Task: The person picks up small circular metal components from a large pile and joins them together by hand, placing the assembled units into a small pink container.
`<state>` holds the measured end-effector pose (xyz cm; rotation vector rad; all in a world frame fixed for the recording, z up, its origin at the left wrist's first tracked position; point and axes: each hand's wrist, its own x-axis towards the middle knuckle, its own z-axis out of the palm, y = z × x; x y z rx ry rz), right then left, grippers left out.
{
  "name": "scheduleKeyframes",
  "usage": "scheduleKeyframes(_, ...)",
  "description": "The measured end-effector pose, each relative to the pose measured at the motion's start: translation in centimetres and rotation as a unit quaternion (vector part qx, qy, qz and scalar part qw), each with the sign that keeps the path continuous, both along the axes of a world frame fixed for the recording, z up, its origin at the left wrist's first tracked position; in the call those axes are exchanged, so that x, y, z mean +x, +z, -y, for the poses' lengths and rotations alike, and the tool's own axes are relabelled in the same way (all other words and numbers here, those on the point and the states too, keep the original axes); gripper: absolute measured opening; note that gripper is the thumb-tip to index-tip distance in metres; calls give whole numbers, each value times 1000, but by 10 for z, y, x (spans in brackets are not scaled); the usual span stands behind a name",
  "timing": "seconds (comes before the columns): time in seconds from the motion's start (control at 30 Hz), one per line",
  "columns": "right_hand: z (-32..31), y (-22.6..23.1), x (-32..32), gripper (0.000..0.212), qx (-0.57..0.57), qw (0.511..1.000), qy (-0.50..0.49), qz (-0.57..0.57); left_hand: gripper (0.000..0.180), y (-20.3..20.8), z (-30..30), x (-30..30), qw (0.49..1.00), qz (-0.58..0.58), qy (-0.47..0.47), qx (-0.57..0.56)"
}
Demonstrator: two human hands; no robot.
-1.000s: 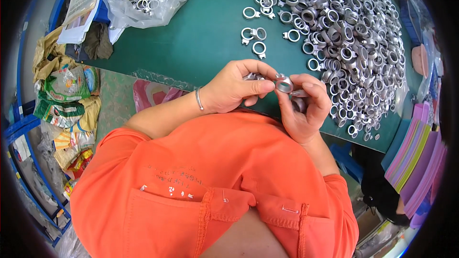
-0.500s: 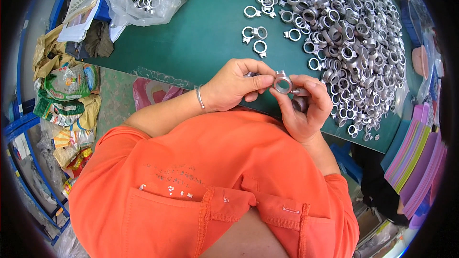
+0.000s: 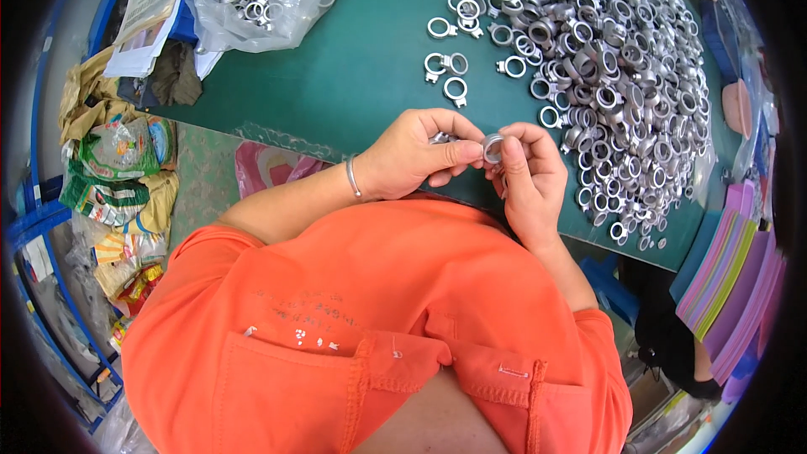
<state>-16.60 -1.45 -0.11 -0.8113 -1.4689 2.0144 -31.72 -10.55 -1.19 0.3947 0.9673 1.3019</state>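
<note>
A small silver metal ring part (image 3: 493,148) is pinched between both my hands at the table's front edge. My left hand (image 3: 424,151) grips it by thumb and forefinger, and more grey metal shows inside its curled fingers. Closed on the ring's other side is my right hand (image 3: 535,170), its thumb over the face; part of the ring is hidden behind the fingers. Beyond my hands lie several loose ring parts (image 3: 455,91) with small lugs. A large heap of the same rings (image 3: 622,76) covers the right side of the table.
The green table (image 3: 336,76) spans the view's upper half. At its back left sits a clear plastic bag (image 3: 290,25) of rings beside papers (image 3: 151,17). Crumpled sacks (image 3: 118,160) lie low on the left. Purple and coloured foam sheets (image 3: 723,286) stand at the right.
My right hand has turned and drawn inward, bringing its thumb over the ring. The ring part has tilted, and the metal piece formerly visible in my right palm is now out of sight.
</note>
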Motion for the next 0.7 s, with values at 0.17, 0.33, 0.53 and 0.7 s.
scheduleKeyframes(0.17, -14, -10, 1, 15, 115, 990, 4, 82, 14, 27, 4, -29, 960, -203, 166, 95)
scheduleKeyframes(0.33, -51, -1, -16, 16, 555, 796, 39, 237, 23, 68, 15, -131, 642, -625, 443, 14)
scheduleKeyframes(0.53, -70, -4, -41, 14, 671, 640, 80, 366, 18, 60, 10, -118, 625, -681, 373, 78)
scheduleKeyframes(0.7, -69, 4, -35, 13, 448, 870, 131, 162, 15, 31, -7, -54, 775, -576, 177, 190)
